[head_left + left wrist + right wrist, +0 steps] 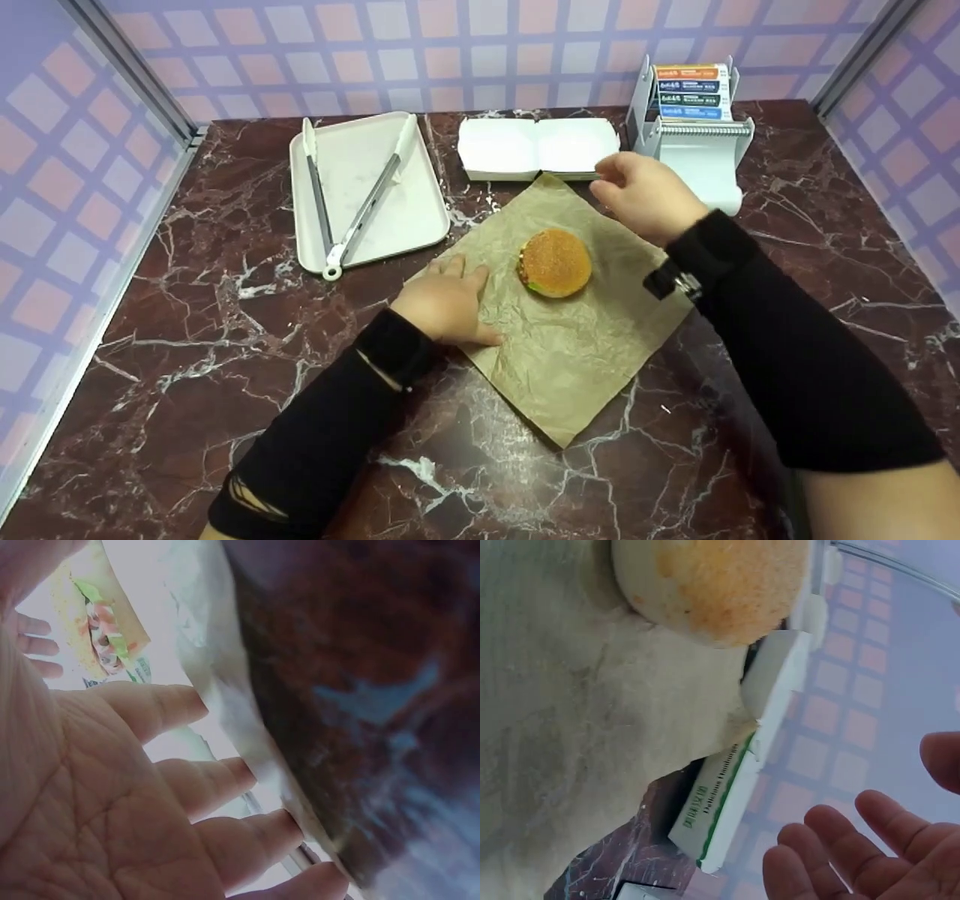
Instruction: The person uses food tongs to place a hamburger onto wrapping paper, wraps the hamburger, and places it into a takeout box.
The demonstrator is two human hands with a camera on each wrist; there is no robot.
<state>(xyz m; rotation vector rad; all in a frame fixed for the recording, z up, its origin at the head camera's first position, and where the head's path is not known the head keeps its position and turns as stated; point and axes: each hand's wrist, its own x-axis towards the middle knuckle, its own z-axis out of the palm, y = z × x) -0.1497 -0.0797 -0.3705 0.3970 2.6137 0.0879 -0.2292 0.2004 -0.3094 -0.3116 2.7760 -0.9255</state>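
A sesame-bun hamburger [555, 262] sits near the middle of a brown sheet of wrapping paper [570, 360] laid cornerwise on the table; green leaf shows at its lower left. My left hand [448, 304] rests at the paper's left edge with its fingers spread, the palm filling much of the left wrist view. Above the paper's upper right edge is my right hand [649, 195], its fingers loosely bent with nothing between them. Close by its fingertips stands an opened white burger box [499, 146], whose green-edged printed side [712, 802] faces the right wrist camera.
At the left lies a light tray [367, 202] with metal tongs [364, 206] spread across it. A white dispenser [697, 169] holding a stack of colored label boxes [690, 94] stands at the back right. Checkered panels [450, 52] wall in the marble-patterned table [187, 420].
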